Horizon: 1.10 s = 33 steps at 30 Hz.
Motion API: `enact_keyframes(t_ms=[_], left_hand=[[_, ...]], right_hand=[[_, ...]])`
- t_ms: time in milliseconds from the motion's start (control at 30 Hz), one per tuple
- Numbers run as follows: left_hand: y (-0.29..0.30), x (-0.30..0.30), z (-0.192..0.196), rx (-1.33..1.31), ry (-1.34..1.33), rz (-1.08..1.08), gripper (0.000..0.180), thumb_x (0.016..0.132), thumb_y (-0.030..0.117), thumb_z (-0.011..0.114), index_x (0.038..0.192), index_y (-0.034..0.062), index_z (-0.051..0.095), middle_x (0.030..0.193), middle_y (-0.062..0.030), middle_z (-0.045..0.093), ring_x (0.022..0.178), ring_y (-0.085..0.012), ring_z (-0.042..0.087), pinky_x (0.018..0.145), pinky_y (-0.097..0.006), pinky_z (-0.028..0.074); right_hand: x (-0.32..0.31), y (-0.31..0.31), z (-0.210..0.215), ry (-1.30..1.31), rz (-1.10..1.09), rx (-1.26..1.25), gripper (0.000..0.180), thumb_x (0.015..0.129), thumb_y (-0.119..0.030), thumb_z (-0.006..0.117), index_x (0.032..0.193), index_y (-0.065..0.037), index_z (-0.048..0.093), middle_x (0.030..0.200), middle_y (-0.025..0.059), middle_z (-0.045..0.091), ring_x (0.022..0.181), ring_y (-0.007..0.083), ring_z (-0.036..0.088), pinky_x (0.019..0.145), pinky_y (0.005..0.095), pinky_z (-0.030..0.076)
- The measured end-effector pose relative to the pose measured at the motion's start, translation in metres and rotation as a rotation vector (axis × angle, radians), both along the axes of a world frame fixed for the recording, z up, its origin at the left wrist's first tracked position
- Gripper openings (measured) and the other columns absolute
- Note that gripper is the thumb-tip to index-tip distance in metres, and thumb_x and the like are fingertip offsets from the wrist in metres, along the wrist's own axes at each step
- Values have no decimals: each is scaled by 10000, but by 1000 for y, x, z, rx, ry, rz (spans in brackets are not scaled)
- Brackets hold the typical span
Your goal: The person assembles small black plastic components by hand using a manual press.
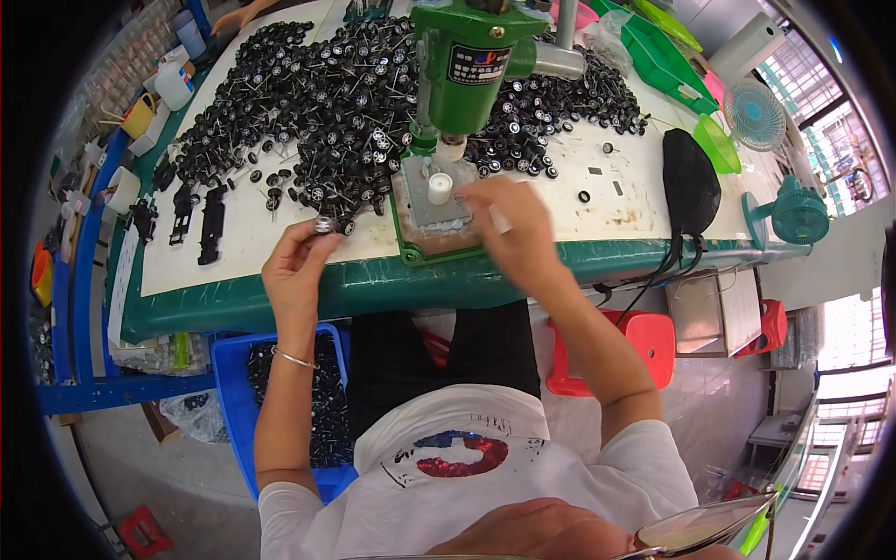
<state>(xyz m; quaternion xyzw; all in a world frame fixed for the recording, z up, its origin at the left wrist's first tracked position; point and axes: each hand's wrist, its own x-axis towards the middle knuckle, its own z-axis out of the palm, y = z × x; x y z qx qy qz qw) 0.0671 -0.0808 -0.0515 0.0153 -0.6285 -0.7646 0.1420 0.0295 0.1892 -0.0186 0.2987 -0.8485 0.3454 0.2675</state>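
My left hand (301,266) pinches a small toy wheel (324,225) with a silver hub between thumb and fingertips, just over the table's near edge. In front of me stands a green bench press (462,79). A short white cylinder (440,189) sits upright on its grey base plate (420,207), below the ram. Close to the right of that cylinder is my right hand (513,229), smeared by motion. Whether its fingers hold anything cannot be made out. A large heap of black toy wheels on thin axles (327,112) spreads behind and to both sides of the press.
Black chassis parts (213,224) lie at the left of the white tabletop (187,266). On the right are a black cloth-covered object (691,182), a green fan (801,213) and a green bowl (717,145). Below stand a blue bin (233,373) and a red stool (644,345). Another person's hand (233,19) shows far left.
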Motion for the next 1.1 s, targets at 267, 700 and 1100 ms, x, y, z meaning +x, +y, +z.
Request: enact_keyframes(t_ms=[267, 700, 1100], left_hand=[[28, -14, -4, -218, 45, -289, 114, 826, -56, 644, 936, -30, 655, 945, -31, 604, 850, -87, 591, 777, -203, 486], [21, -8, -5, -148, 69, -213, 130, 815, -88, 637, 941, -57, 640, 959, -65, 602, 852, -122, 612, 788, -244, 534], [25, -1, -3, -131, 42, -194, 132, 828, -88, 616, 956, -60, 636, 966, -69, 601, 846, -119, 600, 785, -251, 543]], right_hand=[[-47, 61, -23, -20, -325, 204, 216, 820, -98, 639, 1030, -52, 654, 1043, 93, 590, 1013, 271, 548, 857, 369, 452], [-56, 108, -27, -167, -334, -190, 137, 838, -37, 616, 957, -54, 681, 957, 77, 613, 888, 216, 603, 791, 314, 465], [-23, 102, -16, -137, -318, -212, 172, 832, -38, 636, 1001, -43, 670, 949, 86, 628, 775, 186, 601, 710, 283, 477]])
